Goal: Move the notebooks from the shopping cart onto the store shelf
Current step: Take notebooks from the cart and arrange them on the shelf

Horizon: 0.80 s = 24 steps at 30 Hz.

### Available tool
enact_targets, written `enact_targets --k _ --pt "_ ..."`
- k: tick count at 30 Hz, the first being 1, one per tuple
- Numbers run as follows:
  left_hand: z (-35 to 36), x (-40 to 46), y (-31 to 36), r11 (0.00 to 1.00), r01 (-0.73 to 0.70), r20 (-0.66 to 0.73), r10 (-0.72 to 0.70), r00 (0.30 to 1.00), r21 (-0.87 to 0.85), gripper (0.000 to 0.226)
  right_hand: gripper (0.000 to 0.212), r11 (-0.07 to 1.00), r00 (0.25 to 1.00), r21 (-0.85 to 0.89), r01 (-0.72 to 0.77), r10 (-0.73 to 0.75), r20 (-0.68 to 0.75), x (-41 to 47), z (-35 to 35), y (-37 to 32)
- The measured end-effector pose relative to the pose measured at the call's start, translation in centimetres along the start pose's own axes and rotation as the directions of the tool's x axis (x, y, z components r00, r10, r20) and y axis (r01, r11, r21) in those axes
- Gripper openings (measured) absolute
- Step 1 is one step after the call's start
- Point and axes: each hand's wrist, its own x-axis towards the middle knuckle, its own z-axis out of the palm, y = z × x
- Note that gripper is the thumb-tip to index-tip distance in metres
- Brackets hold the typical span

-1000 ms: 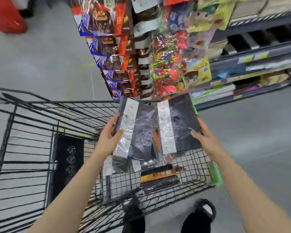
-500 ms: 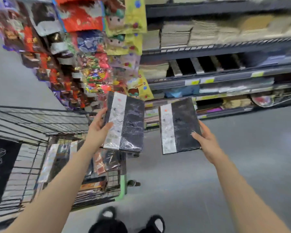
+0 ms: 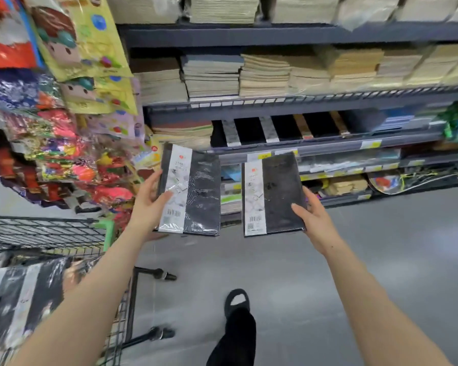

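Notebooks in both hands, carried toward the shelf row of matching black covers.
Left hand (image 3: pixel 150 204) grips one notebook (image 3: pixel 189 191) by its left edge; right hand (image 3: pixel 311 213) grips the other notebook (image 3: pixel 271 194) by its right edge. Both lie long axis pointing up and away at the shelf (image 3: pixel 328 142), which sits ahead and above, nearer the right hand, I judge. Cart (image 3: pixel 45 233) at lower left holds more wrapped notebooks (image 3: pixel 21 294).
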Motion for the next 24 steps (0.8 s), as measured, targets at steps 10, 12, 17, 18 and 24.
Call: enact_targets --k 10,12,17,18,24 --pt "6.4 8.5 -2.9 0.999 0.041 -0.106 -0.041 0.994 -0.009 0.053 0.053 0.997 0.994 0.082 -0.005 -0.004 0.110 16.0 -1.9 -0.7" --pt "7.1 9.0 -3.8 1.000 0.011 -0.138 -0.013 0.990 -0.014 0.052 0.055 0.994 0.990 0.108 0.009 -0.024 0.138 19.0 -1.1 -0.4" --pt "8.7 9.9 -5.6 0.997 -0.083 -0.311 0.080 0.947 0.001 0.053 0.061 0.997 0.983 0.073 0.015 -0.028 0.179 24.8 1.2 -0.8" --pt "8.9 10.1 -5.7 0.995 -0.096 -0.332 0.091 0.939 0.001 0.053 0.061 0.997 0.981 0.077 0.010 -0.024 0.191 25.5 1.7 -1.2" --pt "10.0 11.1 -7.1 0.986 -0.151 -0.340 0.166 0.925 0.070 0.050 0.084 0.981 0.969 -0.013 0.196 -0.191 0.154 28.0 2.1 -1.2"
